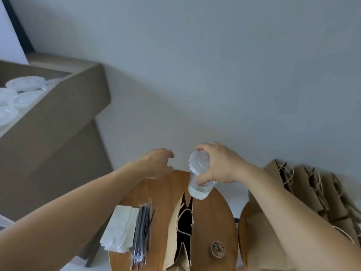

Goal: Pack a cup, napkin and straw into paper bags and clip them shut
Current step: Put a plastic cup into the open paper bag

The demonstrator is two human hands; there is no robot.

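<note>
Right hand (220,163) holds cup (199,177) above open bag (183,227) (left hand (158,163) loose).

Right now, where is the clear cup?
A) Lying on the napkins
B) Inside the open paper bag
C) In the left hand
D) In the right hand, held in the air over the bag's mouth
D: the right hand grips the cup in the air just above the mouth of the open paper bag, while the left hand holds nothing.
</note>
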